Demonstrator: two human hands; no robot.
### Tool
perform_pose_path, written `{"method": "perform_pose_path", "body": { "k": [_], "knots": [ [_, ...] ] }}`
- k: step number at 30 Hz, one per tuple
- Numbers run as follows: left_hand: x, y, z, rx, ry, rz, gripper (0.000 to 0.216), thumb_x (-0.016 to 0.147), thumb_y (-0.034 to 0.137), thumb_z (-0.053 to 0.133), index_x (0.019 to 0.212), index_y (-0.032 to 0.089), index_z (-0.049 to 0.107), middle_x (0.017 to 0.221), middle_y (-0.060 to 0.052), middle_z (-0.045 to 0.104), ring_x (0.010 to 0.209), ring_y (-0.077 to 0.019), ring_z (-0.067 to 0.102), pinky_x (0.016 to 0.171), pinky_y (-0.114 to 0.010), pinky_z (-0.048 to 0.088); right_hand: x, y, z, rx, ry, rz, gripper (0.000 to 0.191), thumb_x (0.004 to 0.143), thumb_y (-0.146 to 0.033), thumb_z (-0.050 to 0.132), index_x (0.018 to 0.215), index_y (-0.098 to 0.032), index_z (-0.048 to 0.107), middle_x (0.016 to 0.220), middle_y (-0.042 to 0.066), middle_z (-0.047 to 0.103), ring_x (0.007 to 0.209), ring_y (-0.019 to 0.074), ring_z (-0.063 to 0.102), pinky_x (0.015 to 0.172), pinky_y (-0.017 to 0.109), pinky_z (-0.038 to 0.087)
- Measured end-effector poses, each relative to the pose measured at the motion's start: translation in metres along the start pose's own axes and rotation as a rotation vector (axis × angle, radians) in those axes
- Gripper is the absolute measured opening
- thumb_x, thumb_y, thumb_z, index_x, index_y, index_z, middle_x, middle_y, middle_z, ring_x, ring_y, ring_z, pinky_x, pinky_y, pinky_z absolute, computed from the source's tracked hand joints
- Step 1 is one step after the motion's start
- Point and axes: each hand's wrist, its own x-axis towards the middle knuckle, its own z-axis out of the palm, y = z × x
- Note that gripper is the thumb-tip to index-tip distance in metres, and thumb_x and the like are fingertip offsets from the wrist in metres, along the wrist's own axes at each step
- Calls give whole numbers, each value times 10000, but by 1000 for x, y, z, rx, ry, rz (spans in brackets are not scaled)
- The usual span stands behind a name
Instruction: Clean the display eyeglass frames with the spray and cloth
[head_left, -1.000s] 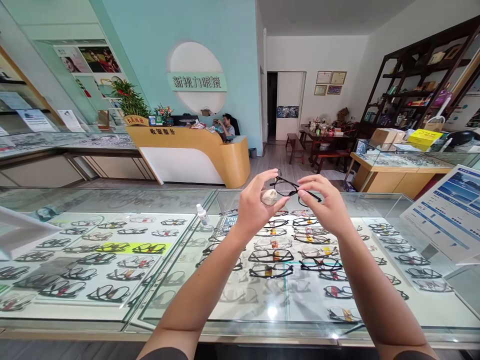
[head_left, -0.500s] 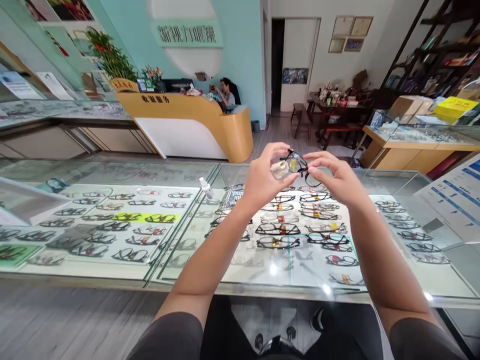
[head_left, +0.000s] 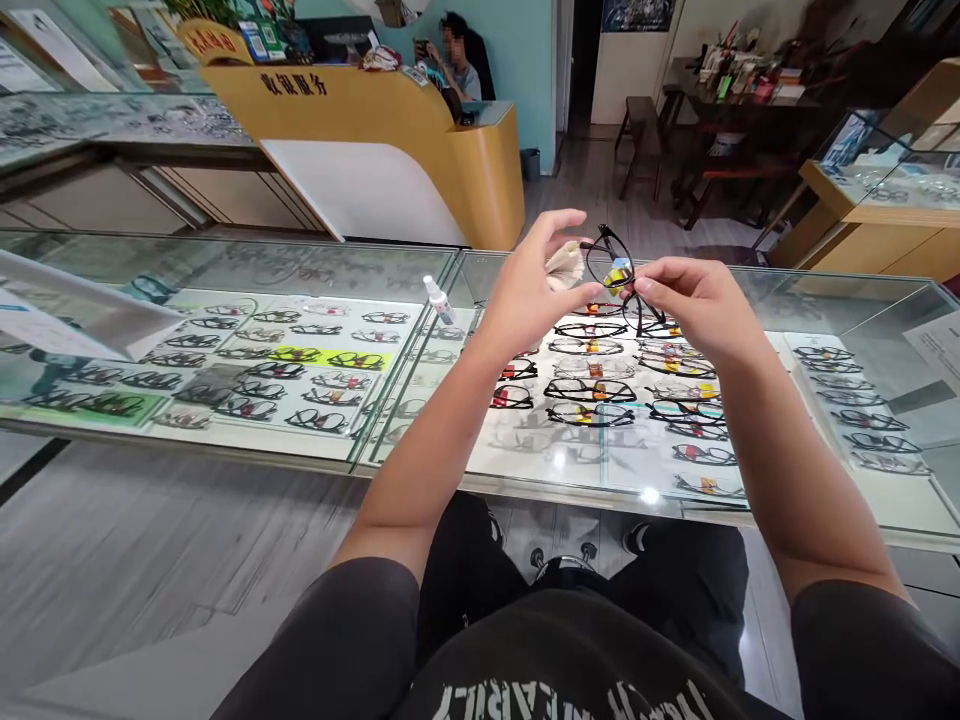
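My right hand (head_left: 686, 300) pinches a pair of black-framed eyeglasses (head_left: 609, 262) near the middle of the frame, holding them tilted above the glass counter (head_left: 517, 480). A yellow and blue sticker shows on one lens. To the left of the glasses, my left hand (head_left: 536, 270) has a crumpled off-white cloth (head_left: 566, 265) tucked inside its curved fingers. Its thumb and fingertips are spread on either side, close to the near lens; whether they touch the frame is hard to tell. Below both hands, rows of eyeglasses (head_left: 590, 390) lie inside the display case.
A small white spray bottle (head_left: 439, 300) stands on the counter, left of my hands. White papers (head_left: 82, 310) lie at the left end and another paper (head_left: 941, 345) at the right. Beyond is a yellow and white reception desk (head_left: 375, 110) with a seated person (head_left: 459, 70) behind it.
My view has tipped downward, so more of the floor and my shirt shows. The eyeglasses have turned in my right hand, and my left fingertips have come away from their top edge.
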Motion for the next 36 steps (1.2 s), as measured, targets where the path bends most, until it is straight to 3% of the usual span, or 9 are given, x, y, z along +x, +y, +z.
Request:
{"method": "perform_pose_path", "body": {
  "k": [4, 8, 14, 19, 24, 26, 28, 31, 36],
  "knots": [
    [-54, 10, -7, 20, 100, -239, 170, 893, 347, 803, 1005, 228, 755, 942, -23, 755, 944, -235, 727, 878, -384, 597, -17, 9, 33, -61, 87, -55, 395, 914, -615, 768, 927, -222, 810, 951, 64, 822, 912, 255, 755, 876, 439, 623],
    [-98, 24, 8, -152, 134, -380, 273, 903, 465, 793, 934, 195, 816, 891, -44, 781, 837, -199, 698, 786, -318, 560, -47, 4, 74, -237, 170, -159, 312, 1029, -503, 644, 967, -230, 780, 1091, 96, 824, 1057, 293, 763, 991, 483, 610],
    [-122, 37, 33, -348, 349, -471, 375, 805, 543, 881, 882, 182, 816, 857, -30, 768, 777, -160, 679, 722, -267, 556, -85, 1, 118, -469, 307, -317, 322, 1110, -360, 460, 1148, -213, 744, 1299, 185, 754, 1266, 331, 698, 1145, 532, 529],
    [-136, 46, 46, -423, 461, -516, 384, 784, 534, 899, 881, 179, 790, 753, 8, 694, 687, -118, 633, 646, -237, 516, -99, 1, 128, -513, 329, -369, 380, 1127, -341, 389, 1218, -220, 737, 1319, 175, 759, 1267, 322, 706, 1157, 547, 532],
    [-132, 48, 36, -271, 531, -447, 377, 805, 538, 871, 886, 181, 779, 770, -7, 699, 699, -139, 629, 651, -258, 499, -100, -13, 114, -454, 149, -442, 317, 1094, -366, 473, 1286, -247, 695, 1416, 146, 724, 1366, 308, 652, 1146, 498, 535],
    [-119, 46, 19, -113, 454, -395, 345, 834, 519, 835, 875, 181, 782, 760, -19, 702, 697, -159, 621, 651, -276, 487, -93, -11, 100, -415, 148, -460, 271, 1076, -396, 502, 1196, -247, 694, 1320, 143, 748, 1263, 299, 684, 1050, 461, 562],
    [-98, 43, -4, 109, 299, -346, 291, 867, 476, 781, 857, 185, 777, 734, -23, 697, 692, -177, 609, 650, -293, 467, -83, 0, 81, -415, 254, -415, 246, 1060, -418, 508, 967, -246, 659, 1040, 120, 747, 959, 266, 696, 850, 413, 558],
    [-60, 30, -37, 494, -29, -260, 191, 878, 380, 720, 859, 195, 768, 821, -43, 748, 783, -216, 641, 733, -318, 474, -67, 31, 52, -539, 414, -313, 409, 1013, -417, 523, 655, -276, 382, 649, 28, 518, 640, 206, 487, 678, 382, 415],
    [-2, -8, -58, 919, -521, -250, 158, 837, 311, 698, 916, 206, 784, 927, -87, 788, 869, -256, 692, 766, -318, 470, -58, 74, 32, -588, 410, -220, 437, 973, -366, 517, 627, -274, 268, 587, -10, 399, 586, 178, 363, 623, 369, 282]
  ]
}}
